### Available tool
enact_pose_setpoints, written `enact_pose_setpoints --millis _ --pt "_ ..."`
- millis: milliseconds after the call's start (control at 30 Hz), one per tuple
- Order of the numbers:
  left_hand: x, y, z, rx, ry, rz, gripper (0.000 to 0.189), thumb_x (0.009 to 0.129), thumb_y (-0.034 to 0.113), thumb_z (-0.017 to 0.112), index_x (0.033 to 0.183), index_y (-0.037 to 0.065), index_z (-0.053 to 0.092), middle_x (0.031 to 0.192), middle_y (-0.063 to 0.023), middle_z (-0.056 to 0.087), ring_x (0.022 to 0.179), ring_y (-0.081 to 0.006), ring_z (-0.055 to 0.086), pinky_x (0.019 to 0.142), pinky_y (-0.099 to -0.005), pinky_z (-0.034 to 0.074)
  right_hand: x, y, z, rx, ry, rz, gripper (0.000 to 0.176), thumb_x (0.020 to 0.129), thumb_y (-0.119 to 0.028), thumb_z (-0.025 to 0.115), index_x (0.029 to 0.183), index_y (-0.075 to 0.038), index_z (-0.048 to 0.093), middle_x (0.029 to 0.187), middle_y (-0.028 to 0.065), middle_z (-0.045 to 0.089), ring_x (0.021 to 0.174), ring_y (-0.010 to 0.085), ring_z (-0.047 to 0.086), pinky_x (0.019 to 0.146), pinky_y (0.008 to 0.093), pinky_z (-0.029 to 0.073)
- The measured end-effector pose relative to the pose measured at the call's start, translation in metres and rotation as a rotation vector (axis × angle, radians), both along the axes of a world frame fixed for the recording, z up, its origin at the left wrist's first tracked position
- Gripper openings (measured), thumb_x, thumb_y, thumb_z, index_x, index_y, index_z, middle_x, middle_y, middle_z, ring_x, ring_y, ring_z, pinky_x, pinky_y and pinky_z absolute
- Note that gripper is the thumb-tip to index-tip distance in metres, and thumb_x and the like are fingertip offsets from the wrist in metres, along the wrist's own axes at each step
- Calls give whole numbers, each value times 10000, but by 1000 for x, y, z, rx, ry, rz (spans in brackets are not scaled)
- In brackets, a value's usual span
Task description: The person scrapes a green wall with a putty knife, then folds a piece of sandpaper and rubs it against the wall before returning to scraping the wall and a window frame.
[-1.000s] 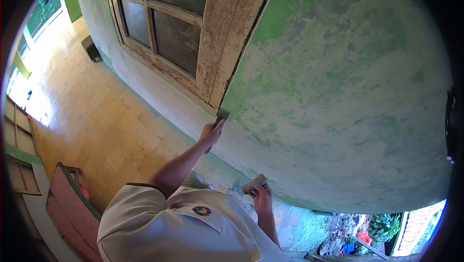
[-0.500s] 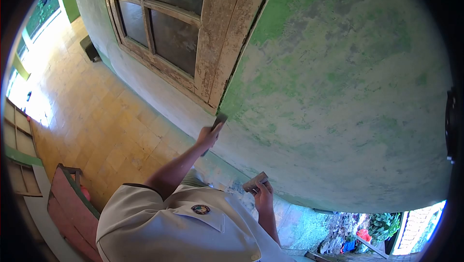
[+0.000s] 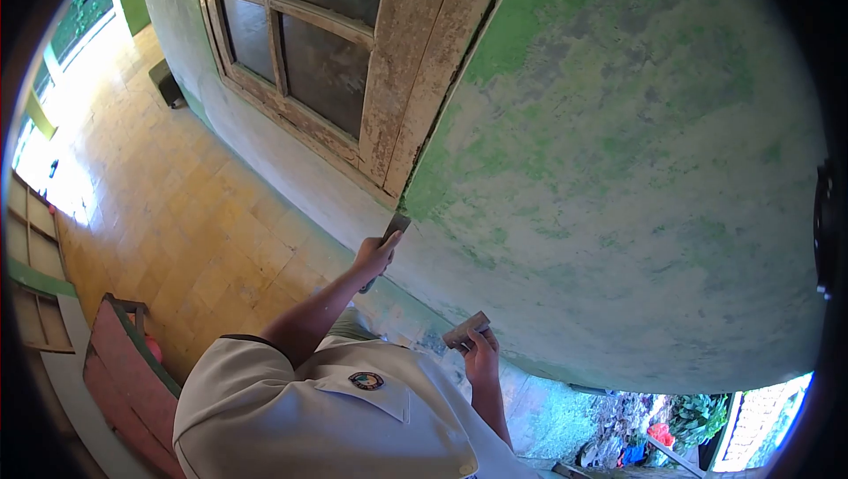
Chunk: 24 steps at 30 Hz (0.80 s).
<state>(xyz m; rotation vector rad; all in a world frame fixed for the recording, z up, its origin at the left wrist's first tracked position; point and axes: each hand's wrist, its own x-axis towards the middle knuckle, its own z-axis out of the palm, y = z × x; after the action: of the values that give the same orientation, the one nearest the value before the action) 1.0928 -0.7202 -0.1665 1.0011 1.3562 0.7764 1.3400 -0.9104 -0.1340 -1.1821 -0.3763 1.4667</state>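
Note:
My left hand (image 3: pixel 375 256) is wrapped round a scraper (image 3: pixel 397 225). The scraper's flat dark blade is at the wall just below the lower corner of the wooden window frame (image 3: pixel 393 125), and its handle end shows below my fist. Lower and to the right, my right hand (image 3: pixel 482 361) grips a flat grey-brown plate (image 3: pixel 465 331) in front of my body, apart from the left hand. Patches of green paint and pale grey cover the wall (image 3: pixel 601 178).
Yellow floor tiles (image 3: pixel 212 223) run along the wall's foot. A red-brown wooden piece (image 3: pixel 128 382) lies at the lower left, and a dark box-like object (image 3: pixel 165 83) sits by the far wall. Plants (image 3: pixel 698 417) and mixed items show at the lower right.
My left hand and the scraper have moved slightly down and left, away from the window frame's corner. My right hand stays nearly in place with the plate. The view has shifted a little.

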Motion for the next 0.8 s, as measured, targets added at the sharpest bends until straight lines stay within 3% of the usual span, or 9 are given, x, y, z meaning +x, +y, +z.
enact_pose_setpoints --millis 133,233,567,633,800 --pt "10 49 24 155 22 -19 622 837 581 536 503 60 469 437 -21 442 349 -136 455 353 -296 380 3 -7 -9 -28 -1 16 182 843 -110 574 1019 -74 541 955 64 594 865 195 598 749 358 488" --pt "8 45 30 169 51 1 634 836 586 536 490 60 459 429 -18 434 347 -140 458 350 -292 376 6 -2 -8 -32 -3 24 195 848 -109 567 1036 -70 535 962 65 596 868 198 604 765 367 493" --pt "-3 -1 -30 38 52 16 622 849 578 519 477 86 437 428 -4 426 350 -117 445 358 -274 372 5 -11 -8 -41 -2 -5 174 846 -107 573 1013 -68 541 947 62 589 853 202 593 738 357 482" --pt "2 16 -21 162 119 58 644 839 598 515 469 78 436 423 -13 428 349 -129 451 362 -288 375 6 -13 -7 -51 -5 -8 174 847 -107 572 1013 -68 541 948 63 588 852 200 593 739 358 482" --pt "12 50 7 135 109 82 653 815 604 546 481 45 486 427 -32 454 381 -166 489 393 -328 372 8 -6 -9 -47 -4 18 178 847 -109 571 1018 -72 537 952 62 584 853 196 592 739 358 480"
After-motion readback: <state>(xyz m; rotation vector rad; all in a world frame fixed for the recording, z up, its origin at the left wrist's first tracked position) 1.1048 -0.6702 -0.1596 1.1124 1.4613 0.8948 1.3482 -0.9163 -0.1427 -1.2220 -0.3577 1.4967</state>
